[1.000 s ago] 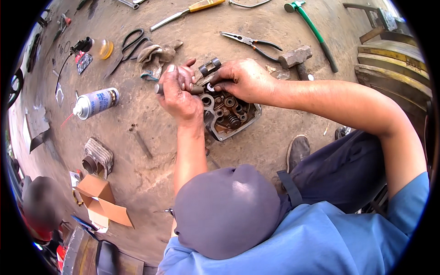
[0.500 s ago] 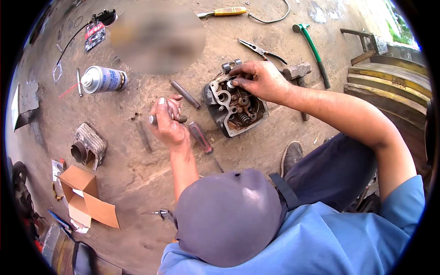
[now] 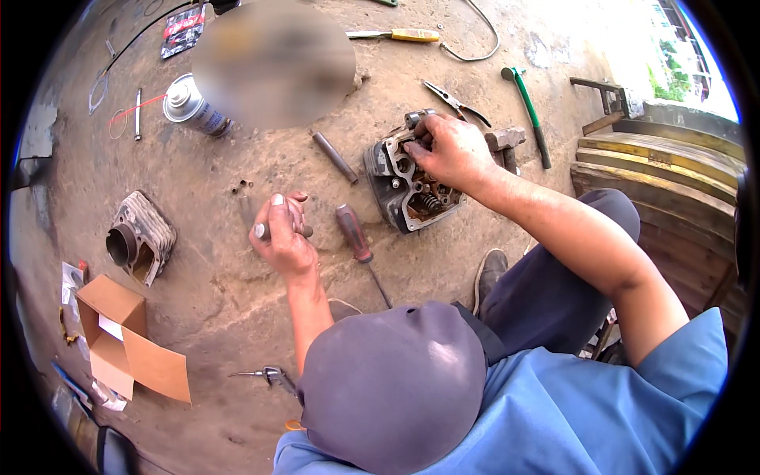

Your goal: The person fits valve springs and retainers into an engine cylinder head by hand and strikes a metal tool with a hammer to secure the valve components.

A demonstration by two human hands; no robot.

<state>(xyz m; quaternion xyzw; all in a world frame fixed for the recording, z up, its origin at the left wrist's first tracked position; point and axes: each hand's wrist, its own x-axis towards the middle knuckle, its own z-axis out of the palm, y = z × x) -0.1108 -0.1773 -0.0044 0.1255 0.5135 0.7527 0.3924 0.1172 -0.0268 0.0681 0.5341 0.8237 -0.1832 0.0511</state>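
Note:
My left hand [image 3: 286, 241] is closed around a short metal rod [image 3: 262, 231], whose ends stick out on both sides of the fist. The cylinder head [image 3: 388, 194] lies on the ground to its right, its cavity facing up, with springs and oily brown metal inside. My right hand [image 3: 457, 150] reaches over the far side of the cylinder head, thumb and fingers bent together inside the cavity; what they pinch is hidden. Between my hands lie a loose metal tube [image 3: 335, 157] and a screwdriver [image 3: 354, 233] with a dark red and grey handle.
Beyond the cylinder head lie pliers [image 3: 457, 104], a green-handled hammer [image 3: 532, 119] and a heavy hammer head [image 3: 505, 140]. To the left are a spray can [image 3: 195, 107], a finned cylinder [image 3: 142, 237] and an open cardboard box [image 3: 131, 340]. Stacked wooden boards [image 3: 657, 162] stand at right.
The view has shifted a little. My right fingers have curled further into the cylinder head, and the pale round part by them no longer shows. My left hand keeps the rod, slightly lower in view.

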